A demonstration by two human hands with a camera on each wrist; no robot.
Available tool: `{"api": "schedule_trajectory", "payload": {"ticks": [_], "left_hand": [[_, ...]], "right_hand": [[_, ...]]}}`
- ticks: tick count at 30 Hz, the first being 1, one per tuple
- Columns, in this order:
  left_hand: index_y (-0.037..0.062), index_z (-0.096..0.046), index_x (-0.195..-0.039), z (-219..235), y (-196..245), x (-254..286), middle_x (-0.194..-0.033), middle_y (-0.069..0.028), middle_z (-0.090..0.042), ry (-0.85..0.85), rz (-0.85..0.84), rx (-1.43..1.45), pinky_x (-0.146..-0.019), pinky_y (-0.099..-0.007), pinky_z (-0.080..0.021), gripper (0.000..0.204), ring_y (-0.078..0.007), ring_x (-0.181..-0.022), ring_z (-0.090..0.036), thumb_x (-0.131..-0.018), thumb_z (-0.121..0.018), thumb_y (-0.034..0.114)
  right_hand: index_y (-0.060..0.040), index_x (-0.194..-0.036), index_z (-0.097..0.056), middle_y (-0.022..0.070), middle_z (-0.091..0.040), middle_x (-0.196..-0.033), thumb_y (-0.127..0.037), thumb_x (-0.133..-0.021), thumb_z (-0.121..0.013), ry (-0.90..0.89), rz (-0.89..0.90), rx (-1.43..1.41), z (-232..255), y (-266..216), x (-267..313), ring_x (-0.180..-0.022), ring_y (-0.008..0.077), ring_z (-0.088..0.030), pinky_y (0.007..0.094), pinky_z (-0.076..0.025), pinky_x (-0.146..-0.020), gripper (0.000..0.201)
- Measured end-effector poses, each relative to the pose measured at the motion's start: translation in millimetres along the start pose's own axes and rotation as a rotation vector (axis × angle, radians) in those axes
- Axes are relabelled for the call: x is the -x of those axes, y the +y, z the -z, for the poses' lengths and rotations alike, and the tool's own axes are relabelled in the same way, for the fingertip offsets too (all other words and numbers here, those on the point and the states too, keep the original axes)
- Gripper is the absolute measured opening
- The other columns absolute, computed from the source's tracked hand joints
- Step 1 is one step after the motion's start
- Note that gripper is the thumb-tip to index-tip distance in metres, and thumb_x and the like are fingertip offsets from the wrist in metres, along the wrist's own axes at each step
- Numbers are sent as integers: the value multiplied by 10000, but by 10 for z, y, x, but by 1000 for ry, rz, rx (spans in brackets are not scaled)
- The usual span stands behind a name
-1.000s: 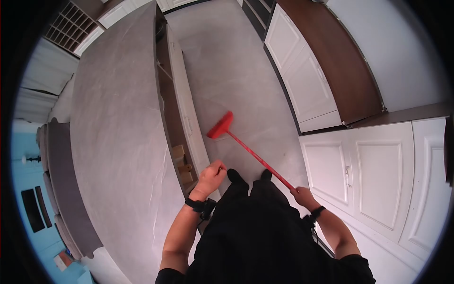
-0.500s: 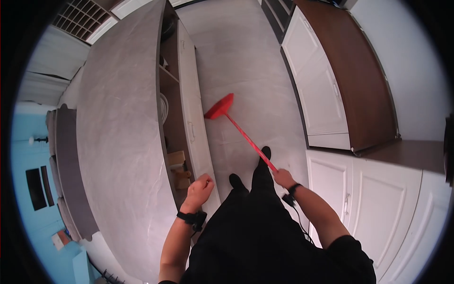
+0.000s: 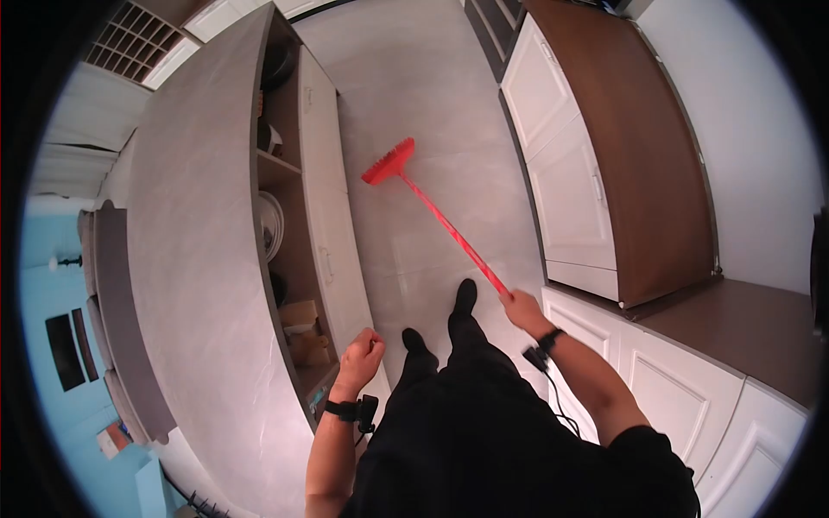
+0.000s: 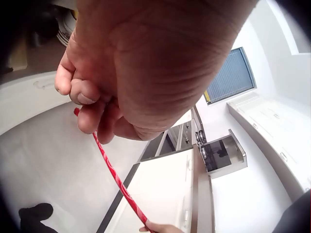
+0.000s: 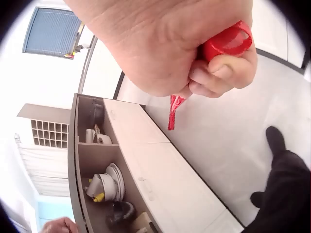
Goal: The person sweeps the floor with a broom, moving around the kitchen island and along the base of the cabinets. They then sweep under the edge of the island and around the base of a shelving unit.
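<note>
Broom (image 3: pixel 442 220): held in the right grip (image 3: pixel 525 312), clenched firmly round the top end of the red handle (image 3: pixel 471 253). To the left, left grip (image 3: pixel 358 360) loosely curled, holding nothing, beside the grey surface (image 3: pixel 203 224). Below that surface, stacked white dishes (image 3: pixel 273 226) in an open cabinet (image 3: pixel 295 207). Past the hands, black shoes (image 3: pixel 465 296) on the grey floor (image 3: pixel 423 78). Beyond the shoes, slants away to the red brush head (image 3: pixel 389 162), over the floor near the cabinet; cannot tell whether touching it. Farthest, lattice rack (image 3: pixel 134 41).

Both hands (image 3: pixel 358 361) (image 3: pixel 523 312) curled, forearms (image 3: pixel 332 457) bare
</note>
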State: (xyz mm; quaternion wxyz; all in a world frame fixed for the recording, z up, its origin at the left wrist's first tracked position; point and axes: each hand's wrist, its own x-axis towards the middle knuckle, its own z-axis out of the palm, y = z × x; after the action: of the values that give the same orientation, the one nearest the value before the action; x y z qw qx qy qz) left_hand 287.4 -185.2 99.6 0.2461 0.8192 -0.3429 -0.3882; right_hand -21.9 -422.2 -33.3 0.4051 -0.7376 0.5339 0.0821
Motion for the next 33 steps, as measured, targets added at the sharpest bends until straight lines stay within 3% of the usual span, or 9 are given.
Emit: {"api": "schedule_trajectory", "payload": {"ticks": [4,8,11,15,19,23,26,28,33], "left_hand": [[31,-595,-927,-55,207,-201,-866,-192,-637,-73,1,-6,-720,-403,-504,132,-361,-827,-638,-886,-582,156],[32,-596,-925,-78,230,-363,-864,-193,-637,-106,-54,-4,-718,-404,-505,131,-363,-824,-640,-887,-580,156],[34,-596,-924,-76,255,-422,-842,-191,-637,-118,-62,-31,-708,-407,-505,126,-367,-805,-639,-886,-581,153],[39,-599,-921,-3,364,-420,-761,-171,-623,-87,-39,-34,-674,-391,-502,116,-331,-727,-634,-886,-587,149],[41,-602,-919,73,401,-382,-714,-145,-608,-72,-1,-40,-641,-364,-495,106,-259,-667,-619,-889,-586,142],[42,-603,-915,92,471,-468,-711,-135,-606,-62,-29,-52,-631,-357,-493,99,-242,-659,-613,-889,-583,136],[42,-604,-913,61,583,-546,-710,-131,-605,-54,-63,-22,-636,-356,-493,104,-248,-658,-612,-885,-586,141],[42,-607,-914,35,686,-631,-716,-132,-607,-85,-66,-43,-649,-359,-495,111,-255,-666,-613,-881,-588,147],[39,-605,-911,-96,686,-848,-733,-141,-614,-191,-73,-31,-666,-374,-497,119,-280,-694,-622,-878,-589,152]], "right_hand": [[-13,-939,-657,250,-665,-792,-452,-954,-501,-32,-186,7,212,642,1076,-799,441,-657,504,-516,-726,466],[-4,-934,-655,264,-672,-828,-443,-953,-496,-73,-381,-41,215,869,1742,-846,440,-663,499,-523,-754,468],[9,-925,-651,270,-673,-852,-427,-952,-481,-115,-407,39,-197,1211,1570,-874,453,-656,514,-521,-778,468],[16,-929,-621,292,-662,-861,-403,-966,-477,-106,-315,36,-423,959,999,-828,493,-646,568,-518,-746,445],[-11,-829,-626,233,-662,-807,-267,-969,-450,-80,134,246,-658,603,-219,-748,441,-659,551,-533,-673,341],[7,-834,-659,267,-655,-810,-388,-944,-478,1,-148,-188,-194,-266,-900,-817,468,-630,543,-499,-744,449],[2,-854,-670,273,-655,-846,-448,-937,-482,-52,-149,-203,194,-387,-566,-839,464,-634,540,-492,-749,495],[6,-890,-656,273,-654,-848,-471,-955,-474,-4,-75,-119,164,-15,-103,-855,460,-637,531,-494,-741,515],[-31,-963,-647,238,-666,-775,-436,-956,-548,-17,-371,-166,255,727,1758,-786,440,-660,500,-514,-694,417]]}}
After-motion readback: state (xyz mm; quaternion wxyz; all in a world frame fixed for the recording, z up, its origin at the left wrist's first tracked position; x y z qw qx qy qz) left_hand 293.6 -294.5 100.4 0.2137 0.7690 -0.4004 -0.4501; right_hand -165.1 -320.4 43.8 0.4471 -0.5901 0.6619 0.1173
